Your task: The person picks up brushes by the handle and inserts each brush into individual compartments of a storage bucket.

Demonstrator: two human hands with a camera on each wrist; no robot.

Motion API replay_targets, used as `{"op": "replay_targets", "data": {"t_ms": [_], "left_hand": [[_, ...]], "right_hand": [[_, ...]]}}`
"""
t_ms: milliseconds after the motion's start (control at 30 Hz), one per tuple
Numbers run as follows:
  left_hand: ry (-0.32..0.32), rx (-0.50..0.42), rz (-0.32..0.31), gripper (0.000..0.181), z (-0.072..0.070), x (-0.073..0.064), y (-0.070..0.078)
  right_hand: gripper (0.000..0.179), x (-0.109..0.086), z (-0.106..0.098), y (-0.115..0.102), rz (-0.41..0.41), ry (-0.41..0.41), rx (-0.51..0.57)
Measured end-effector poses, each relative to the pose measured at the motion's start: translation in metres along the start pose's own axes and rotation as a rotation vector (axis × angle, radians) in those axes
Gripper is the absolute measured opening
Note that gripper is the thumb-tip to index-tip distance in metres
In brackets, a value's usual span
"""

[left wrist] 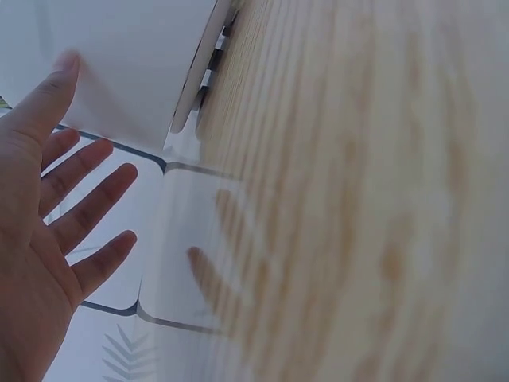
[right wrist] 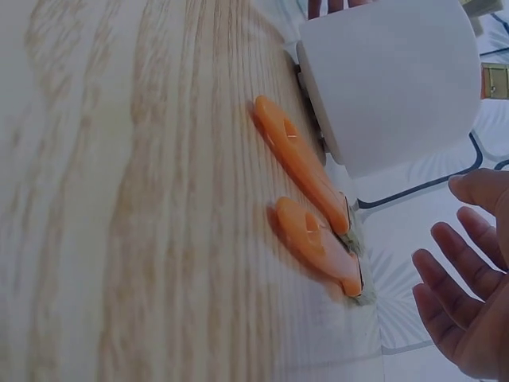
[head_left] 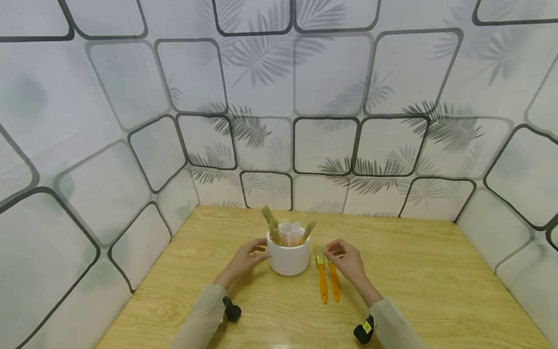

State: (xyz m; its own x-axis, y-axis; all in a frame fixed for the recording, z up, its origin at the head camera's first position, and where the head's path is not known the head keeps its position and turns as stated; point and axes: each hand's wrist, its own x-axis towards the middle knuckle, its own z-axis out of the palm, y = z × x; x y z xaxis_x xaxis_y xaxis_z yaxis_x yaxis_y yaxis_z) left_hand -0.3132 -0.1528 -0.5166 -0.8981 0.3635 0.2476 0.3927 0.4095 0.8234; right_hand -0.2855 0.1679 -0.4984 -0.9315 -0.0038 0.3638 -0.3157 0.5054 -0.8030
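Observation:
A round white organizer (head_left: 288, 261) stands on the table, with several brushes standing in it, among them a brush with tan bristles (head_left: 307, 231) on the right. My left hand (head_left: 246, 259) is at its left side, thumb against the white wall and fingers spread. Right of the organizer lie two paintbrushes with orange handles, one nearer brush (head_left: 322, 283) and one farther right (head_left: 334, 283). Over the bristle end of the right one hovers my right hand (head_left: 346, 261), its fingers loosely bent around nothing. The right wrist view shows both orange handles (right wrist: 302, 163) below that hand.
The light wood table (head_left: 414, 281) reaches back to a wall covering (head_left: 331, 145) patterned with rounded squares and leaves, which also closes off both sides. Inside the organizer sits a pale round divider (head_left: 286, 228). Black wrist cameras (head_left: 232, 310) are strapped over both sleeves.

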Motion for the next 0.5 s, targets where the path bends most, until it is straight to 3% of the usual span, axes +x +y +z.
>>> {"op": "replay_targets", "data": {"t_ms": [367, 500], "left_hand": [[0.006, 0.034, 0.024, 0.047, 0.0001, -0.0001, -0.0024], [0.009, 0.028, 0.027, 0.045, 0.0006, -0.0024, 0.0065]], "right_hand": [[0.024, -0.0022, -0.0042, 0.0069, 0.078, -0.051, -0.016], [0.026, -0.003, -0.0052, 0.0097, 0.097, -0.059, -0.035]]}}
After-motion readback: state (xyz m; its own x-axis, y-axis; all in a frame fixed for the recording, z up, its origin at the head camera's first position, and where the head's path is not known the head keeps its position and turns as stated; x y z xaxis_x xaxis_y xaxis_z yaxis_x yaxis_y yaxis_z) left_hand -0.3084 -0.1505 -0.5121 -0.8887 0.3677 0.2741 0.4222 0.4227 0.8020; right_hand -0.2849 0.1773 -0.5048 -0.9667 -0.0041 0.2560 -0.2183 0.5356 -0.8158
